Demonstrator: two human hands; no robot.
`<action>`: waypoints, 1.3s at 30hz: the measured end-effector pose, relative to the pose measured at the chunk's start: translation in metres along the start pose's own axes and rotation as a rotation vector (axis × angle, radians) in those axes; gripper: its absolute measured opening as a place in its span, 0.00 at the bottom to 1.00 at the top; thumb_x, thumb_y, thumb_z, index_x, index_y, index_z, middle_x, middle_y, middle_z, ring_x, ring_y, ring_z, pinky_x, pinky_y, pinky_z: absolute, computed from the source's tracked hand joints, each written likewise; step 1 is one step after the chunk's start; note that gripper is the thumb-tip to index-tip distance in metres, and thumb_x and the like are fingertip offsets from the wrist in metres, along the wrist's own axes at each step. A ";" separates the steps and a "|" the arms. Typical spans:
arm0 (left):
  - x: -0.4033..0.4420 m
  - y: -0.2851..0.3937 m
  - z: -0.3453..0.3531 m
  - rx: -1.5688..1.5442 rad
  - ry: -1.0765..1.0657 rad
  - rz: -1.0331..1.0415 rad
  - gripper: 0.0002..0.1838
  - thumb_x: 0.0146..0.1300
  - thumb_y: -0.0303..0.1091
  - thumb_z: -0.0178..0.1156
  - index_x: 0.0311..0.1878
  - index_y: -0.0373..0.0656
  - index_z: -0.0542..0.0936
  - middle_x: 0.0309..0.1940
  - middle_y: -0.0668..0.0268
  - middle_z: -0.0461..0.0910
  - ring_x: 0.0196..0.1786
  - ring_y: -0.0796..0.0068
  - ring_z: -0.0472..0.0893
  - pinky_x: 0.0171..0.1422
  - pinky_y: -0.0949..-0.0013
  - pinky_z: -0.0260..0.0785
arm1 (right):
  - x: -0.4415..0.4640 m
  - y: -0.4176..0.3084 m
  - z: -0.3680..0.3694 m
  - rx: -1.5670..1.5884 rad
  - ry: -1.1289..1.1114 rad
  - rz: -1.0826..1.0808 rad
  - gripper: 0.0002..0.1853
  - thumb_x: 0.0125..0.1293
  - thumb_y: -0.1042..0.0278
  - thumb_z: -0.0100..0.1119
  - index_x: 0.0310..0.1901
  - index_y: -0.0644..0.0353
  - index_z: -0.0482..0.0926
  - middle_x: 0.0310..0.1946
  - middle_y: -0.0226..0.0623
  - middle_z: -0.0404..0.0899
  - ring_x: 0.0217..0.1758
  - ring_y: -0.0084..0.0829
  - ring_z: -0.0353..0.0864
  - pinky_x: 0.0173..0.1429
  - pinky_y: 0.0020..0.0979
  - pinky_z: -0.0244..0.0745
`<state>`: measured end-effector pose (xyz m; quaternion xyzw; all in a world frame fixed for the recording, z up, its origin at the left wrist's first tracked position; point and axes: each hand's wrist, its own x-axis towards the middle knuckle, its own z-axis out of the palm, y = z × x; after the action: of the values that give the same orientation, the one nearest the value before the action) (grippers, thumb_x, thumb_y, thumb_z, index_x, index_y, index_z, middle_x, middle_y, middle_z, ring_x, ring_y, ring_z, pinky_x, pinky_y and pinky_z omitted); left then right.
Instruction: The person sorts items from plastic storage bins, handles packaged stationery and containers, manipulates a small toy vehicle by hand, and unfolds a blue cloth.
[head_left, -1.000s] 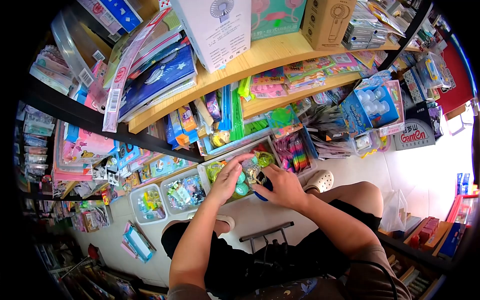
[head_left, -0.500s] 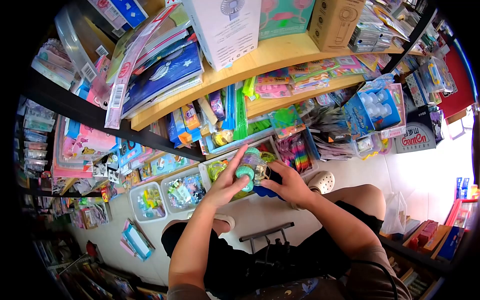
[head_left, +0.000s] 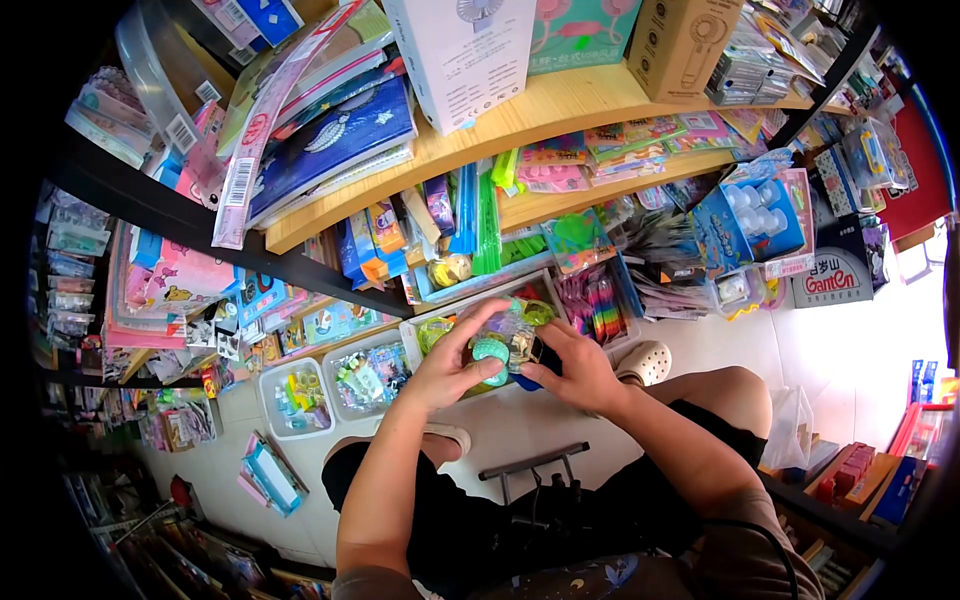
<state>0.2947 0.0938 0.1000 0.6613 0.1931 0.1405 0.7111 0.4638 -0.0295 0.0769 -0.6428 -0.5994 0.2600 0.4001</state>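
Observation:
Both my hands meet over a white bin (head_left: 411, 345) below the shelf. My left hand (head_left: 446, 366) is closed around a toy with teal ridged wheels (head_left: 490, 352) and a clear body. From the other side my right hand (head_left: 577, 368) grips the toy's clear and dark end, its thumb near the middle. Something dark blue shows beneath my right hand, too hidden to name. Yellow-green wrapped items (head_left: 432, 332) lie in the bin beside my left hand.
Two white tubs of small items (head_left: 297, 399) (head_left: 367, 376) stand at the left. Above runs a wooden shelf (head_left: 580, 105) with boxes and books. A blue box (head_left: 750, 222) stands at the right. A folding stool (head_left: 532, 461) is between my legs.
The teal-wheeled toy has turned between my hands, and my left fingers have curled over its top. The view has shifted slightly, so the shelf appears a little further right.

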 end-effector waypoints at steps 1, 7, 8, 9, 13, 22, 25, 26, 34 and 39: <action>0.000 0.002 0.001 -0.020 0.001 -0.012 0.34 0.54 0.28 0.62 0.65 0.44 0.62 0.64 0.63 0.58 0.67 0.70 0.57 0.67 0.70 0.50 | 0.000 -0.001 0.000 -0.008 0.008 -0.009 0.24 0.55 0.57 0.61 0.50 0.60 0.70 0.35 0.45 0.72 0.33 0.49 0.76 0.32 0.41 0.71; -0.002 0.002 -0.001 -0.044 -0.018 -0.026 0.34 0.53 0.26 0.62 0.64 0.44 0.63 0.63 0.65 0.58 0.66 0.72 0.58 0.66 0.71 0.52 | -0.001 0.000 0.003 0.001 0.023 -0.024 0.21 0.57 0.56 0.59 0.47 0.62 0.69 0.35 0.45 0.72 0.32 0.49 0.76 0.32 0.42 0.71; -0.001 0.002 -0.001 -0.046 -0.024 -0.027 0.34 0.53 0.26 0.62 0.64 0.44 0.63 0.63 0.65 0.58 0.66 0.72 0.58 0.66 0.71 0.52 | -0.002 -0.001 0.003 -0.012 0.019 -0.017 0.21 0.57 0.56 0.59 0.46 0.62 0.69 0.35 0.45 0.72 0.32 0.49 0.76 0.31 0.42 0.71; -0.001 0.001 -0.001 -0.040 -0.029 -0.032 0.34 0.53 0.29 0.63 0.64 0.44 0.62 0.63 0.66 0.58 0.65 0.72 0.58 0.66 0.70 0.52 | -0.002 -0.001 0.003 -0.026 0.014 -0.011 0.21 0.57 0.56 0.59 0.45 0.62 0.69 0.35 0.45 0.72 0.32 0.49 0.76 0.31 0.42 0.70; -0.002 0.001 -0.001 -0.026 -0.042 -0.039 0.37 0.53 0.34 0.65 0.65 0.43 0.61 0.62 0.67 0.61 0.65 0.74 0.60 0.66 0.71 0.52 | -0.002 -0.009 -0.001 -0.024 -0.071 0.042 0.19 0.59 0.57 0.57 0.42 0.65 0.67 0.34 0.46 0.69 0.37 0.50 0.73 0.35 0.42 0.68; -0.002 -0.004 0.005 -0.204 0.040 -0.074 0.38 0.52 0.29 0.63 0.67 0.42 0.59 0.63 0.66 0.60 0.64 0.75 0.60 0.65 0.72 0.54 | 0.000 -0.011 -0.001 -0.150 -0.049 0.023 0.21 0.58 0.52 0.57 0.39 0.65 0.68 0.32 0.47 0.72 0.30 0.50 0.76 0.31 0.44 0.71; -0.001 -0.021 0.017 -0.380 0.124 0.002 0.40 0.52 0.27 0.63 0.68 0.43 0.55 0.62 0.64 0.61 0.64 0.73 0.60 0.65 0.72 0.55 | 0.008 -0.020 -0.005 -0.166 0.028 0.038 0.23 0.56 0.50 0.59 0.38 0.65 0.68 0.33 0.47 0.73 0.30 0.49 0.76 0.31 0.43 0.71; 0.001 -0.024 0.022 -0.437 0.142 0.033 0.41 0.52 0.28 0.64 0.68 0.43 0.54 0.62 0.64 0.61 0.64 0.73 0.61 0.65 0.73 0.55 | 0.008 -0.020 -0.003 -0.158 0.045 0.043 0.24 0.55 0.49 0.60 0.38 0.64 0.69 0.34 0.47 0.73 0.30 0.49 0.77 0.31 0.43 0.72; 0.006 -0.034 0.005 -0.913 0.416 -0.210 0.24 0.59 0.40 0.56 0.58 0.43 0.66 0.50 0.59 0.74 0.54 0.62 0.75 0.54 0.53 0.71 | 0.012 -0.031 -0.005 -0.016 0.018 0.051 0.31 0.51 0.50 0.65 0.50 0.62 0.70 0.41 0.47 0.75 0.42 0.46 0.77 0.43 0.36 0.73; 0.008 -0.026 0.009 -1.008 0.406 -0.160 0.26 0.57 0.47 0.55 0.57 0.45 0.69 0.52 0.58 0.74 0.53 0.59 0.75 0.56 0.48 0.68 | 0.017 -0.021 -0.011 0.212 0.073 0.187 0.26 0.55 0.54 0.63 0.49 0.64 0.71 0.40 0.48 0.76 0.42 0.44 0.78 0.45 0.36 0.73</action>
<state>0.3049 0.0872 0.0742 0.1815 0.2850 0.2859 0.8967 0.4639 -0.0156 0.1027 -0.6590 -0.4911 0.3343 0.4613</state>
